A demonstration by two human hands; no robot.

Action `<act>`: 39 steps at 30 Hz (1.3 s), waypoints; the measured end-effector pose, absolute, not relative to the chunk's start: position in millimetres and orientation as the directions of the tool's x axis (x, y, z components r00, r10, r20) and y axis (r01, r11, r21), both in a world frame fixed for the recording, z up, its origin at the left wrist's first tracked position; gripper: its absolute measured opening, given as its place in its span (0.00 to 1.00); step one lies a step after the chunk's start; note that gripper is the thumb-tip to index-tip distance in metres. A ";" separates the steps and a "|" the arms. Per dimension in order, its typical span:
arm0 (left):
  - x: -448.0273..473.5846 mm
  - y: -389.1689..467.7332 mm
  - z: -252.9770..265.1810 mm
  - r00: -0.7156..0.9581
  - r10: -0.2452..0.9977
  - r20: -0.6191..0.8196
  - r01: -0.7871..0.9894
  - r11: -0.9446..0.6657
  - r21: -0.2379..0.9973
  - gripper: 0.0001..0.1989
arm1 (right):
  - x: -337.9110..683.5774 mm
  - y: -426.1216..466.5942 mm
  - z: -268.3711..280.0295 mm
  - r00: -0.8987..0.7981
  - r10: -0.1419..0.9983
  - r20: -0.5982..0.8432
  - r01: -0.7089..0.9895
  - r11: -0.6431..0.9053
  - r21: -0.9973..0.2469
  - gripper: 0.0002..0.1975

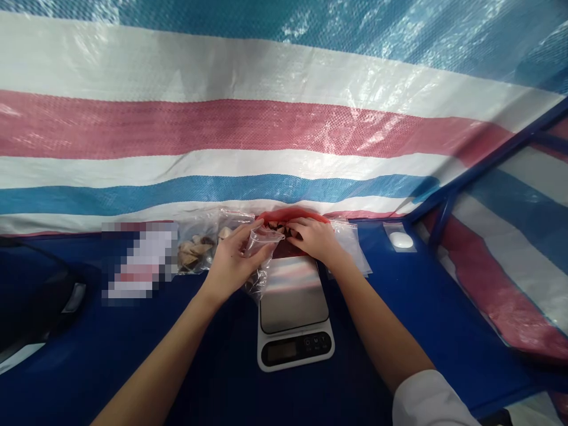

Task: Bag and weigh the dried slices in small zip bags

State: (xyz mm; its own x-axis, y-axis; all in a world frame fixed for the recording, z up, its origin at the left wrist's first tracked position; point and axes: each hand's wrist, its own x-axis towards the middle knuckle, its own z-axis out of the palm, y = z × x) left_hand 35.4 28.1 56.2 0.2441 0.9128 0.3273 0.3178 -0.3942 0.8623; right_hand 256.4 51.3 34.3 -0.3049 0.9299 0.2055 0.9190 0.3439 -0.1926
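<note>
My left hand [237, 257] grips a clear plastic zip bag [261, 269] by its mouth, thumb and fingers holding the opening apart. The bag hangs beside the left edge of a kitchen scale [293, 296]. Behind the scale lies an open red plastic bag [297, 214] with dark brown dried pieces [278, 228] in it. My right hand [313, 236] reaches into the red bag with curled fingers close together. Whatever they pinch is hidden among the dark pieces. The scale has a bare metal plate and a dark display.
Left of my hands, a clear bag of brownish dried pieces [193, 253] lies on the blue table [213, 367]. Flat clear bags [355, 248] sit right of the red bag. Farther right is a small bag with a white oval item [402, 239]. A striped tarp [248, 124] rises behind.
</note>
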 end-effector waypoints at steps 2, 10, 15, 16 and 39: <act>35.3 28.0 56.3 0.246 0.913 0.325 0.318 -0.393 0.863 0.28 | 255.5 51.5 32.1 -0.309 0.929 0.202 0.919 0.347 -0.188 0.20; 35.2 28.4 54.3 0.252 0.899 0.357 0.329 -0.427 0.842 0.28 | 254.6 51.7 30.6 -0.282 0.937 0.204 0.927 0.321 -0.192 0.19; 34.9 27.8 55.1 0.257 0.899 0.355 0.326 -0.427 0.844 0.27 | 258.3 49.1 41.4 -0.266 0.939 0.218 0.913 0.318 -0.257 0.15; 34.6 28.1 54.4 0.257 0.901 0.349 0.324 -0.420 0.847 0.28 | 259.6 48.4 44.0 -0.258 0.941 0.220 0.910 0.313 -0.272 0.15; 34.5 29.6 45.3 0.269 0.905 0.329 0.329 -0.408 0.852 0.30 | 273.0 48.3 51.3 -0.231 0.942 0.245 0.770 0.331 -0.545 0.10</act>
State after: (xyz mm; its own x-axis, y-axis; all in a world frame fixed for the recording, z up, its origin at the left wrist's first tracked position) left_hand 34.5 29.6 45.3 0.2686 0.9051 0.3295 0.3290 -0.4077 0.8518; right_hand 273.0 48.3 51.3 -0.2310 0.9415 0.2454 0.7703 0.3310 -0.5451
